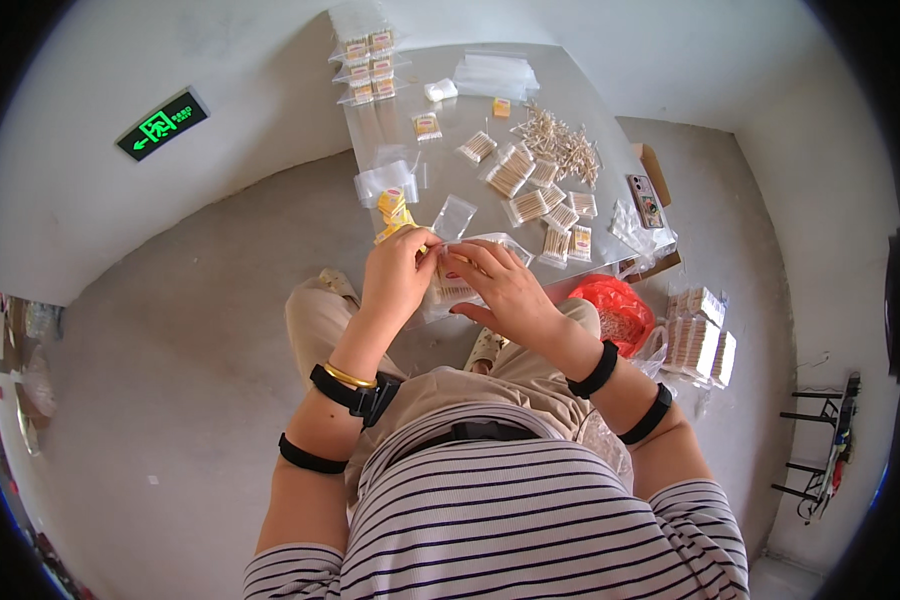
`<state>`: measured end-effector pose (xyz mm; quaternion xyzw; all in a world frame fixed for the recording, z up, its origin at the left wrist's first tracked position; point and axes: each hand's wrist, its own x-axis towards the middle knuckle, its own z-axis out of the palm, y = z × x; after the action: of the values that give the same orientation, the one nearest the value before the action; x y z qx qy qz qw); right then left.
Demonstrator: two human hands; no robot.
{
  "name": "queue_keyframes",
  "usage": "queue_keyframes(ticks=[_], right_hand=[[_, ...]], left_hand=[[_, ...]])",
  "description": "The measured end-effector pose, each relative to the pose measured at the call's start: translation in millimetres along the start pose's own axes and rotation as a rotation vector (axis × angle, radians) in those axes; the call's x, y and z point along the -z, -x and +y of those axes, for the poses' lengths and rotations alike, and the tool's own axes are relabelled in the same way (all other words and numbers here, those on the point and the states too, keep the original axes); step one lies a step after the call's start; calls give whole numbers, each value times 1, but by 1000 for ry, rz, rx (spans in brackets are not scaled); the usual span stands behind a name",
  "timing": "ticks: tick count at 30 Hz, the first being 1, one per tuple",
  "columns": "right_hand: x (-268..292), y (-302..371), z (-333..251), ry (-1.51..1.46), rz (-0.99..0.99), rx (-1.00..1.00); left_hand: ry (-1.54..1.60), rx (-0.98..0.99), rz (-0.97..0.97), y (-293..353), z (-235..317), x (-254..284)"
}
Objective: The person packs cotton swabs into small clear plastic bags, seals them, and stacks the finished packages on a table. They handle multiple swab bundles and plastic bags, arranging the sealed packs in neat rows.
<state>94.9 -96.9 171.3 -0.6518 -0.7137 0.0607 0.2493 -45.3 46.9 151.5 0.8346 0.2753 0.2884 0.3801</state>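
Observation:
A clear plastic bag (450, 292) of cotton swabs with a yellow-and-red label lies at the table's near edge, between my hands. My left hand (398, 270) is closed, its thumb and forefinger pinching the bag's upper edge. Over the bag reaches my right hand (505, 292), fingers stretched out and thumb apart, the fingertips touching the bag close to the left ones. The fingers partly cover the bag. Just beyond the left hand is a pile of yellow label cards (394, 208). A small clear bag (454, 216) lies flat beyond the fingertips.
Bundled swabs (527, 207) and a loose swab heap (560, 142) lie on the metal table (380, 130). Packed bags (367, 70) are stacked at the far left, with flat clear bags (495, 75) nearby. A phone (645, 200), red bag (615, 312) and packed bundles (695, 340) are at right.

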Motion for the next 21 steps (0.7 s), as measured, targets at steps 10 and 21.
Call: queue_keyframes(ticks=[10,21], right_hand=[[-27,-1,21,16,-110,42],[-23,-12,37,-150,-335,-47]], left_hand=[[-30,-164,35,-7,-1,-2],[-75,-186,3,-9,-4,-5]])
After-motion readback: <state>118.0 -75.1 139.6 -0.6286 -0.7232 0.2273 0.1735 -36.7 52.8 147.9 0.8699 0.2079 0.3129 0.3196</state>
